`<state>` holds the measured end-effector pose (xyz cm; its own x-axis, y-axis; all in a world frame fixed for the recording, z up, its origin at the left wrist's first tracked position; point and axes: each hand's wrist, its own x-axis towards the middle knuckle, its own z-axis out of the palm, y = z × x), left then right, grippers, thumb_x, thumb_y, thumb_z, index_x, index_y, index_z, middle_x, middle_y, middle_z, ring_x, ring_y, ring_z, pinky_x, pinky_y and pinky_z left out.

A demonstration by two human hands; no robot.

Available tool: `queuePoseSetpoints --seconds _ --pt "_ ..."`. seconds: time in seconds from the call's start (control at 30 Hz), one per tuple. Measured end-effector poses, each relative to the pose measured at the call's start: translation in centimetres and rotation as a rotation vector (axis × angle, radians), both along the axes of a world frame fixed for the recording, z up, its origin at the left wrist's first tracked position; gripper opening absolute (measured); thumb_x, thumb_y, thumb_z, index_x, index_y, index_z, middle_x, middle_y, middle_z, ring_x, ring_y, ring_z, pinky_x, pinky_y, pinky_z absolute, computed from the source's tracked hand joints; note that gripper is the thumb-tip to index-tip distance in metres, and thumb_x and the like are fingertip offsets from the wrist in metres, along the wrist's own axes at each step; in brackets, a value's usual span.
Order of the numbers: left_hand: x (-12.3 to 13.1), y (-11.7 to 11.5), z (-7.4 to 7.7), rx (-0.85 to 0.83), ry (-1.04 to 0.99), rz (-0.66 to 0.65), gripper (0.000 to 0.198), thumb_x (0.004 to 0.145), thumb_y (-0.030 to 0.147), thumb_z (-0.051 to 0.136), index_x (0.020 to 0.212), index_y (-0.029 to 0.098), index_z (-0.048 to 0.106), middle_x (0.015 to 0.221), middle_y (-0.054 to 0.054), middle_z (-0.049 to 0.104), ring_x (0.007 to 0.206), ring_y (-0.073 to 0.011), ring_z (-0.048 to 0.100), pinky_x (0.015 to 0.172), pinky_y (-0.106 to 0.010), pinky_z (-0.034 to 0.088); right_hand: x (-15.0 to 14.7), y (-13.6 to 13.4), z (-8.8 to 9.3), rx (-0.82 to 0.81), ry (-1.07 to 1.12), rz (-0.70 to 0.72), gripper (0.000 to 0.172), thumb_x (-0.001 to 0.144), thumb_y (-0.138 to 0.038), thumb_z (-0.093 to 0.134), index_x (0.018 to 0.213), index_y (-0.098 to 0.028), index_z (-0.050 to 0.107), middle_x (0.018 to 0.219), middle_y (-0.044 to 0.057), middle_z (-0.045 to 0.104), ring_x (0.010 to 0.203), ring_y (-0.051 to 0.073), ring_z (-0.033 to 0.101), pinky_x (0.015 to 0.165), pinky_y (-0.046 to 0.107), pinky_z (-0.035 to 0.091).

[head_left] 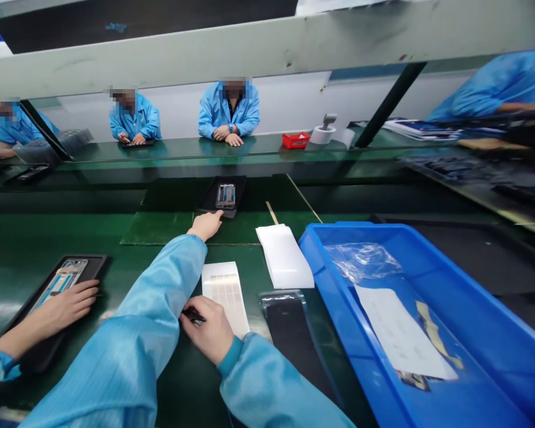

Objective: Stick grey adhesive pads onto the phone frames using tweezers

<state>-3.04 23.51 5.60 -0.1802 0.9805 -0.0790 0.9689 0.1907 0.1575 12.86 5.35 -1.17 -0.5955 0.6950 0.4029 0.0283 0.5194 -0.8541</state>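
My left hand [206, 226] stretches far forward, its fingers at the near edge of a black tray [208, 196]. It appears to grip that edge, though most of the fingers are hidden. In the tray lies a phone frame [226, 195] with blue and silver parts showing. Closer to me, my right hand [210, 329] is closed around a small black object [194, 315], too little of which shows to name it. A white sheet of labels [225, 291] lies beside my right hand, partly covered by it. My left sleeve crosses the middle of the view.
A co-worker's hand [69, 306] rests on another black tray [15, 333] holding a phone frame, at left. White paper sheets [285, 258], a black film strip [289, 327] and a blue bin [339, 333] stand at right. Several co-workers sit beyond the green bench.
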Motion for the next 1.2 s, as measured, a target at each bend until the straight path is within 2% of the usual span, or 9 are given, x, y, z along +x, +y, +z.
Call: queuePoseSetpoints --seconds 0.13,0.33,0.4,0.53,0.7,0.83,0.93,1.07,1.2 --pt "-1.6 -0.3 0.2 0.053 -0.081 0.001 0.03 0.098 0.031 0.053 0.124 0.017 0.057 0.108 -0.018 0.07 0.109 -0.0289 0.067 0.096 -0.04 0.049 0.0 -0.1 0.1 0.03 -0.002 0.003 0.008 0.081 -0.019 0.067 0.087 -0.024 0.066 0.081 0.004 0.072 0.073 0.021 0.069 0.069 0.031 0.056" --pt "-7.8 -6.3 0.5 0.076 -0.368 0.098 0.024 0.098 0.025 0.046 0.121 0.018 0.049 0.084 -0.005 0.069 0.073 -0.0175 0.072 0.073 -0.03 0.058 -0.2 -0.4 0.4 0.078 -0.004 0.041 0.006 0.085 -0.018 0.064 0.087 -0.023 0.065 0.081 0.004 0.071 0.075 0.019 0.067 0.074 0.029 0.054" --pt "-9.5 -8.8 0.0 0.143 -0.576 0.188 0.022 0.095 0.026 0.051 0.116 0.019 0.047 0.08 -0.002 0.066 0.071 -0.0158 0.072 0.07 -0.028 0.059 -0.2 -0.4 0.4 0.086 0.006 0.037 0.005 0.087 -0.019 0.064 0.087 -0.023 0.065 0.082 0.004 0.071 0.076 0.018 0.067 0.075 0.029 0.055" --pt "-11.1 -13.1 -1.1 0.503 -1.069 0.467 0.033 0.079 0.024 0.071 0.097 0.021 0.044 0.071 0.006 0.058 0.058 -0.0129 0.067 0.062 -0.03 0.061 0.1 -0.3 0.5 0.08 0.056 0.052 0.002 0.088 -0.022 0.066 0.088 -0.023 0.067 0.08 0.004 0.072 0.073 0.018 0.068 0.072 0.03 0.056" --pt "-14.2 -17.4 0.2 0.732 -1.185 0.69 0.049 0.079 0.008 0.068 0.116 0.025 0.04 0.079 0.005 0.059 0.06 -0.0126 0.067 0.057 -0.028 0.06 1.1 0.9 2.5 -0.094 0.174 -0.045 0.009 0.081 -0.023 0.076 0.089 -0.022 0.071 0.084 0.003 0.074 0.072 0.018 0.071 0.071 0.031 0.06" --pt "-18.2 -21.2 2.7 0.59 -1.14 0.774 0.026 0.092 0.003 0.058 0.114 0.015 0.052 0.075 0.0 0.062 0.055 -0.0089 0.06 0.047 -0.017 0.048 2.9 2.8 5.2 -0.279 0.275 -0.218 0.015 0.077 -0.025 0.082 0.086 -0.023 0.07 0.088 0.003 0.076 0.084 0.021 0.074 0.082 0.036 0.062" --pt "-19.8 -23.4 3.5 0.473 -1.181 0.742 0.018 0.095 0.004 0.056 0.112 0.009 0.061 0.078 -0.003 0.068 0.059 -0.0082 0.06 0.05 -0.017 0.049 4.8 4.1 6.4 -0.353 0.251 -0.238 0.02 0.074 -0.028 0.085 0.084 -0.023 0.069 0.088 0.003 0.077 0.087 0.022 0.075 0.084 0.04 0.062" --pt "-19.2 -23.9 2.5 0.157 -1.253 0.613 0.031 0.087 0.021 0.075 0.115 0.012 0.068 0.095 -0.006 0.075 0.078 -0.0149 0.068 0.066 -0.024 0.057 6.8 4.4 5.9 -0.375 0.142 -0.209 0.022 0.071 -0.031 0.088 0.083 -0.023 0.07 0.086 0.003 0.078 0.086 0.023 0.076 0.085 0.04 0.061" --pt "-16.8 -22.3 0.9 -0.172 -1.087 0.301 0.051 0.076 0.043 0.078 0.121 0.021 0.068 0.11 -0.005 0.074 0.096 -0.0235 0.07 0.083 -0.033 0.057 7.6 3.8 3.8 -0.391 -0.035 -0.119 0.026 0.071 -0.038 0.087 0.084 -0.022 0.071 0.087 0.005 0.078 0.084 0.024 0.075 0.079 0.039 0.062"
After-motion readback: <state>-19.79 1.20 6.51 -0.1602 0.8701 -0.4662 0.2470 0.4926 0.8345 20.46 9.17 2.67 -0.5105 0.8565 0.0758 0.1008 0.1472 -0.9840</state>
